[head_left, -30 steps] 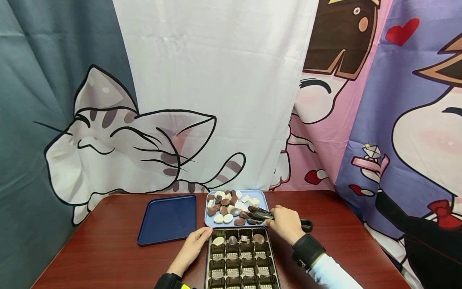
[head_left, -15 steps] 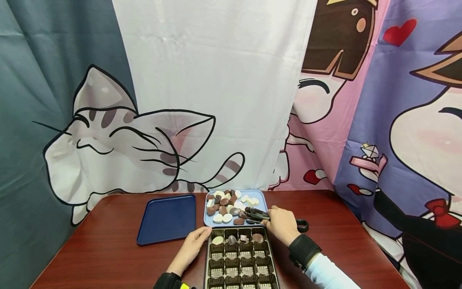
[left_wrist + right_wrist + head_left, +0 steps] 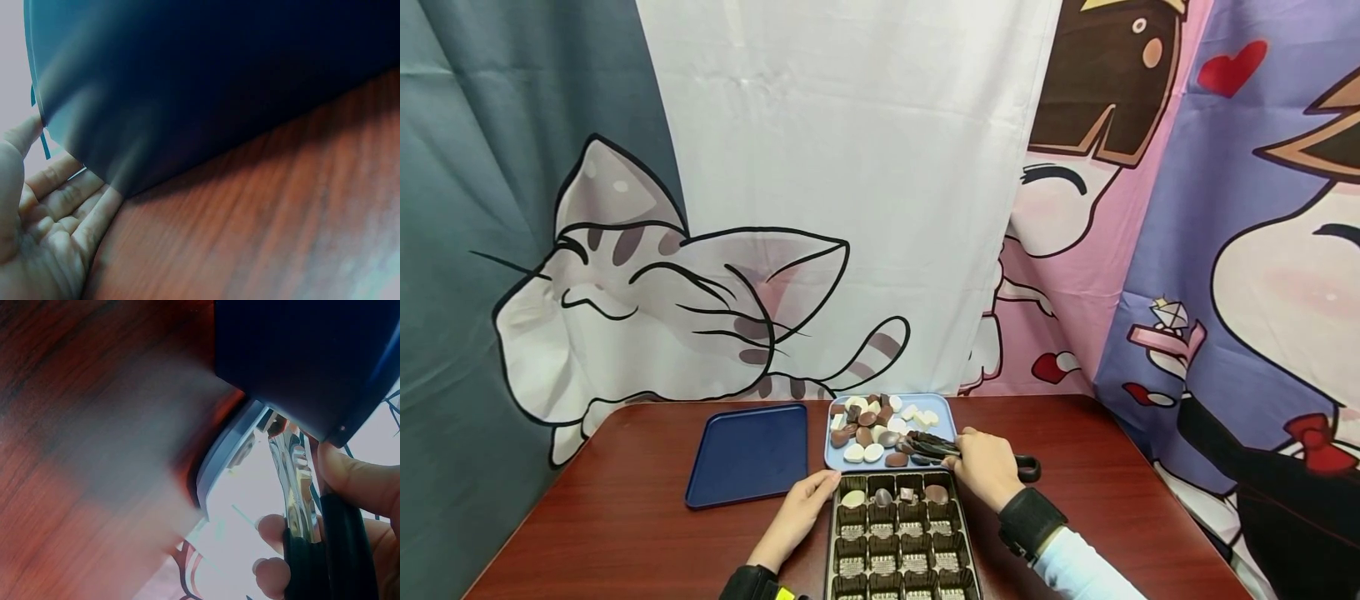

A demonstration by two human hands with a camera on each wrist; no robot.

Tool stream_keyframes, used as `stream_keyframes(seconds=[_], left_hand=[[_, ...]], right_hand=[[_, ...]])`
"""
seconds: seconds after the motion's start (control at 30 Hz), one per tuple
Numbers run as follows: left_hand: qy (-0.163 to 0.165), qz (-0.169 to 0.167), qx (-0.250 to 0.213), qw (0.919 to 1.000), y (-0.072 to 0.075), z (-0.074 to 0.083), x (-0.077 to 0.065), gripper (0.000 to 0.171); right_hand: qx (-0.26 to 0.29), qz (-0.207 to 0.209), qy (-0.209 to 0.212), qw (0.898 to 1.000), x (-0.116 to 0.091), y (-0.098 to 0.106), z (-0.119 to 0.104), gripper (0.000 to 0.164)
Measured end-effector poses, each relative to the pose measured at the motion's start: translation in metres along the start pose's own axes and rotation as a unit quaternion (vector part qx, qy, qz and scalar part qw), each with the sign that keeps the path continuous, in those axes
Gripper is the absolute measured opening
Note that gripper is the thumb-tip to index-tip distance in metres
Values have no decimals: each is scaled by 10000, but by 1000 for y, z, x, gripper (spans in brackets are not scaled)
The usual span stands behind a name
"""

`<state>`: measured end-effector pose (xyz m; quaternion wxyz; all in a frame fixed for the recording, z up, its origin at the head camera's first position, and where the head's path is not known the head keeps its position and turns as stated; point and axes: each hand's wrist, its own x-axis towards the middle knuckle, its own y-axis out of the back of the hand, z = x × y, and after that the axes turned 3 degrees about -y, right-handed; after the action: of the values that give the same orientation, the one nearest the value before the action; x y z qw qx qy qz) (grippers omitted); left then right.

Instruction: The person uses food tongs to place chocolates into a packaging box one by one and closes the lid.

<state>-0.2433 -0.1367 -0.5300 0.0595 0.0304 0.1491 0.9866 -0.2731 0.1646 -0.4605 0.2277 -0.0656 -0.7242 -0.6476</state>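
Behind everything, a cat-printed cloth backdrop is hanging, and below it the reddish wooden table is carrying all the action. Nearest the person, a dark compartmented tray is running out of the bottom of the head view. Off to its left, a navy tray is lying untouched; just beyond the compartments, a light blue tray is bearing a heap.

Now the hands! At the compartmented tray's far left corner, the left hand is touching with nearly straight fingers, apparently steadying it. Over on the other side, the right hand is gripping black-handled tongs, which are reaching in over the heap's right side, so picking out a piece appears to be the step in hand. Whether the tips are clasping anything, I cannot tell. A gentle squeeze on one piece, then a level lift, is what the next move seems to be calling for.

Smallest of all, brown and white chocolates are lying ahead of the hands, right by the tong tips, while four more, including a pale oval chocolate, are sitting in the far row of compartments, between the hands.
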Motion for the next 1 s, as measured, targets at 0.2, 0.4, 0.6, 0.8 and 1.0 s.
stream_keyframes(seconds=[0.2, 0.4, 0.6, 0.8, 1.0], left_hand=[[21, 30, -101, 9999, -1, 0, -1, 47], [46, 3, -132, 9999, 0, 0, -2, 47], [13, -83, -30, 10000, 1, 1, -2, 50], [34, -90, -38, 9999, 1, 1, -3, 50], [-9, -105, -31, 9999, 1, 1, -1, 49]], right_hand=[[40, 35, -16, 10000, 1, 4, 1, 23], [84, -40, -91, 9999, 1, 13, -1, 24], [128, 71, 81, 9999, -4, 25, -9, 24], [83, 298, 434, 9986, -13, 37, -21, 28], [124, 342, 881, 9955, -24, 50, -32, 29]])
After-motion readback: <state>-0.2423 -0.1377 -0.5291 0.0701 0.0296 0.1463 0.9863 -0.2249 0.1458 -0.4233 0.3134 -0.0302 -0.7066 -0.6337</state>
